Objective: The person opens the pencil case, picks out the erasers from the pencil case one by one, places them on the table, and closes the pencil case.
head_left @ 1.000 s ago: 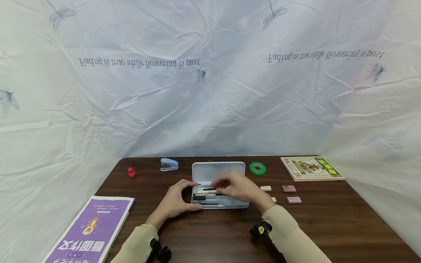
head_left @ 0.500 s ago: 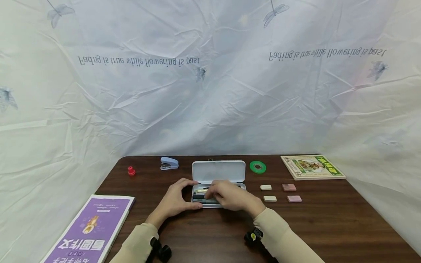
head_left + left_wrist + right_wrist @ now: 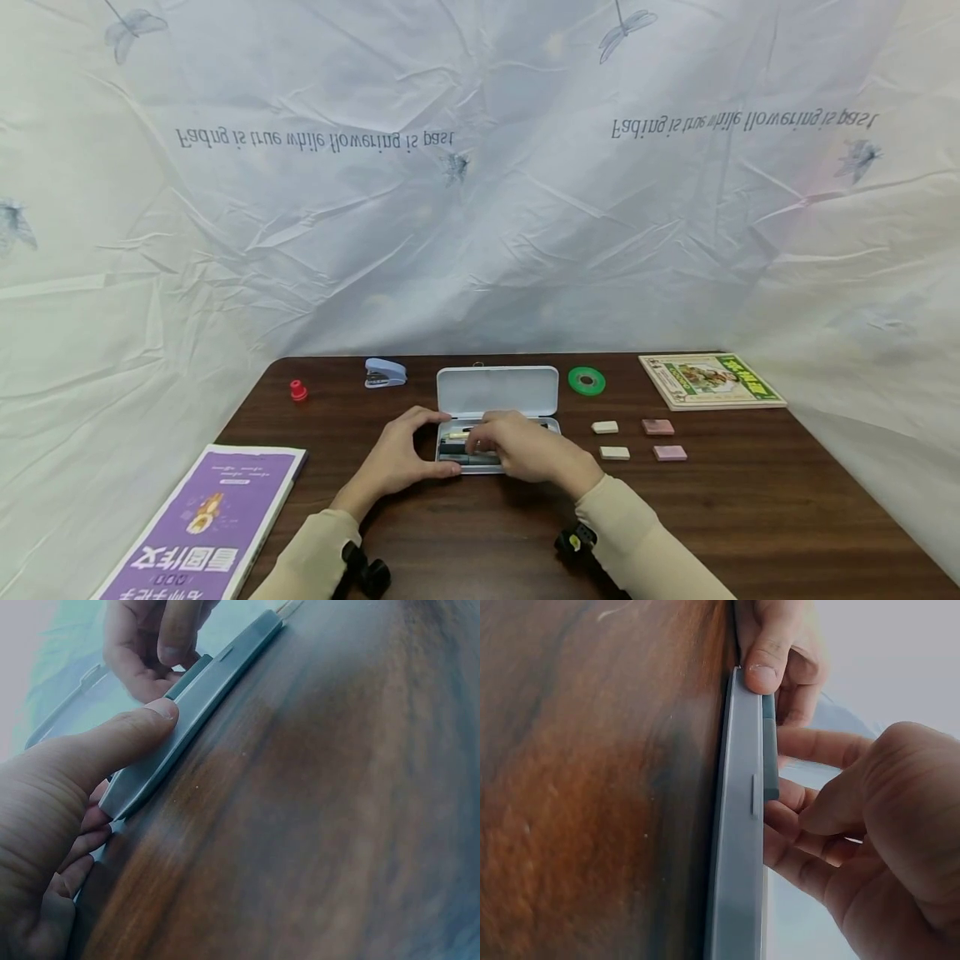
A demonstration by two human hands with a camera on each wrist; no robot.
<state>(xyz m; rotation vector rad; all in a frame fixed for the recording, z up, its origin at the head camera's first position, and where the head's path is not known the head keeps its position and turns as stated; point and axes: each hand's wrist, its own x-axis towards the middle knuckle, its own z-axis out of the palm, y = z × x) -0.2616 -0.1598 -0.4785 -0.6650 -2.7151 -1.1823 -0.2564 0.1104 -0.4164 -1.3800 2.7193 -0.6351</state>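
An opened light-grey pencil case (image 3: 497, 392) lies on the dark wooden table, its lid tilted up at the back. My left hand (image 3: 397, 454) grips its left end, with the thumb on the front wall and the fingers behind. Over the tray, my right hand (image 3: 528, 450) reaches down with bent fingers inside the case. A dark grey-green block (image 3: 771, 757) stands just above the front wall, right beside those fingers; I cannot tell whether they pinch anything. Pale, slim pen-like things (image 3: 455, 436) lie in the back of the tray, partly hidden by the right hand.
Two white erasers (image 3: 615, 453) and two pink erasers (image 3: 670, 453) lie to the right. Behind are a blue stapler (image 3: 386, 373), a green tape-like ring (image 3: 587, 381) and a small red piece (image 3: 298, 390). A purple book (image 3: 202, 525) sits left, another book (image 3: 711, 381) back right.
My right hand has come down and slightly toward me, from above the back of the tray into the case, then stayed there. The left hand keeps its grip.
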